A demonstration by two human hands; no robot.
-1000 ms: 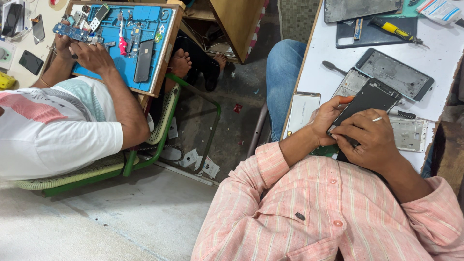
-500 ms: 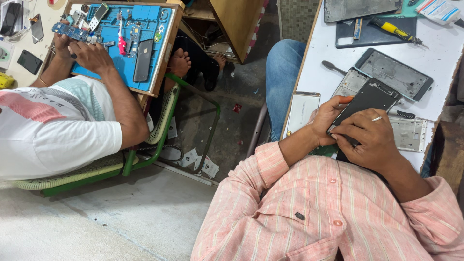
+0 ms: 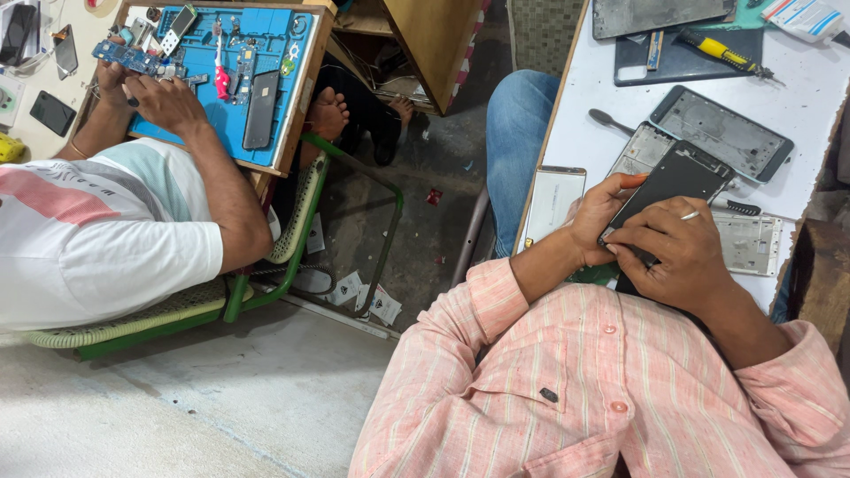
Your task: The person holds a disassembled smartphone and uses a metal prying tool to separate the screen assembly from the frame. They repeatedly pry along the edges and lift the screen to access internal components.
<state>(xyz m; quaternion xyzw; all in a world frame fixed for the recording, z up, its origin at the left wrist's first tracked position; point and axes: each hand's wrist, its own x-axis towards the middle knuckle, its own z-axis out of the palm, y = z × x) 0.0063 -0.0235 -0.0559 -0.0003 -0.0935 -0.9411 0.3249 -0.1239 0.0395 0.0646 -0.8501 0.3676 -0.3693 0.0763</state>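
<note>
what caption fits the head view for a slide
Both hands, left hand and right hand, hold a dark phone over a white table.

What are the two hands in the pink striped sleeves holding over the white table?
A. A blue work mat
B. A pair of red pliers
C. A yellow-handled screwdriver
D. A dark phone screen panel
D: the left hand grips the lower edge of a dark phone panel tilted above the white table, and the right hand presses on it from the near side; the yellow-handled screwdriver lies untouched farther back.
</note>
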